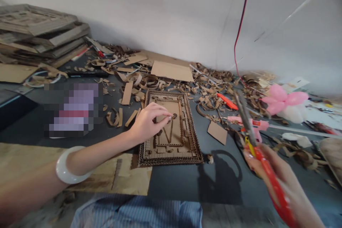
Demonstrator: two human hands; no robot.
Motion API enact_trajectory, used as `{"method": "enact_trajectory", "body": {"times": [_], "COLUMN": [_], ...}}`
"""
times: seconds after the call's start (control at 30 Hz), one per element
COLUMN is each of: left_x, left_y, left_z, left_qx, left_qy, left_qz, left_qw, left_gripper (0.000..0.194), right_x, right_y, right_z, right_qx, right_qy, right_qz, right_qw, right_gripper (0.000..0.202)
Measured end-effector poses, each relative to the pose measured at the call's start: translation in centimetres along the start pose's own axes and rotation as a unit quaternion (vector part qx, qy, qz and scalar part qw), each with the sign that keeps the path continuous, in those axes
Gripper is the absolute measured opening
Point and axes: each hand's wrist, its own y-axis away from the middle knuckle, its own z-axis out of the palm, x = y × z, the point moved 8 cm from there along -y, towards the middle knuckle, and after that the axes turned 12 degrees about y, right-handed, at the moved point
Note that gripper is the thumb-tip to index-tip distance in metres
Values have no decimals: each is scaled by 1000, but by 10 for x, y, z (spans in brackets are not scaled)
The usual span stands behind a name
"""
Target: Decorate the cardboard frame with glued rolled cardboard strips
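My left hand, with a white bangle on its wrist, reaches over a rectangular corrugated cardboard frame panel. Its thumb and forefinger are pinched at a small dark cardboard coil above the panel's inner field. Thin cardboard strips form a V-like shape inside the panel. Off to the right, my right hand is wrapped round the red handle of a pair of scissors, blades pointing up and away. The blades look blurred, and I cannot tell whether they are apart.
Curled cardboard scraps cover the table's back. A pink glue gun, an orange cutter and pink balloons lie right. Stacked cardboard frames stand back left, near a pixelated object. A red cable hangs down.
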Motion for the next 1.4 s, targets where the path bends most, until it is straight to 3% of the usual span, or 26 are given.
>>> {"method": "enact_trajectory", "body": {"times": [0.07, 0.2, 0.33, 0.5, 0.73, 1.07, 1.4], "left_x": [3, 6, 10, 14, 13, 16, 19], "left_y": [0, 2, 4, 8, 9, 10, 12], "left_z": [0, 0, 2, 4, 5, 6, 6], "left_qx": [1, -1, -4, -5, -11, -15, -16], "left_qy": [-5, -19, -24, -30, -44, -46, -43], "left_qz": [19, 45, 82, 117, 120, 138, 166], "left_qw": [1000, 999, 996, 993, 992, 989, 985], "left_gripper": [14, 16, 15, 14, 15, 15, 16], "right_x": [-16, -47, -59, -64, -52, -77, -92], "right_y": [3, 9, 11, 13, 5, -9, -16], "right_z": [1, 9, 18, 11, -8, 13, 14], "right_qx": [9, 54, 59, 99, 123, 4, 4], "right_qy": [110, 271, 301, 307, 324, 265, 280], "right_qz": [-57, -205, -273, -311, -279, -284, -306], "right_qw": [992, 939, 912, 894, 896, 922, 910], "right_gripper": [47, 52, 51, 53, 63, 41, 36]}}
